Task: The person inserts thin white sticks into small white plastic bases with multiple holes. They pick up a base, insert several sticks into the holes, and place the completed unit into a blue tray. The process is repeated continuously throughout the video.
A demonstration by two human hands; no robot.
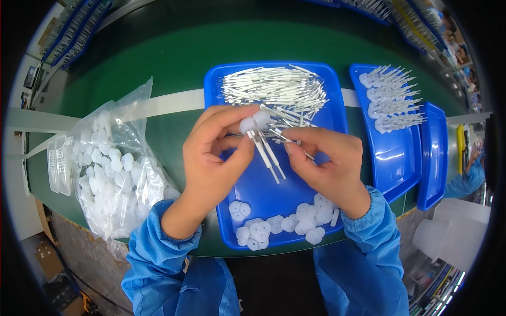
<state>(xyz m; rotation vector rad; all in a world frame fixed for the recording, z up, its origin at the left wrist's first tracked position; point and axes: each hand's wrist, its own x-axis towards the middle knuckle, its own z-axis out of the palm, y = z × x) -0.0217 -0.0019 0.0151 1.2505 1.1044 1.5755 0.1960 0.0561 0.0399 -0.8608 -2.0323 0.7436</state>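
Note:
My left hand (211,152) pinches a white flower-shaped plastic disc (255,122) between thumb and fingers. Two thin white rods (269,155) hang down from the disc, side by side. My right hand (334,163) grips another thin rod (277,132) between thumb and forefinger, its tip close to the disc; whether they touch I cannot tell. Both hands are above a blue tray (269,197). A heap of similar white rods (274,87) fills the tray's far end. Several loose discs (305,218) lie along its near edge.
At the left stands a clear plastic bag (113,168) full of white discs. To the right, a blue tray (390,158) holds rows of discs with rods (392,100), beside another blue tray (433,152). White bins (448,231) sit lower right. All trays rest on a green table (174,58).

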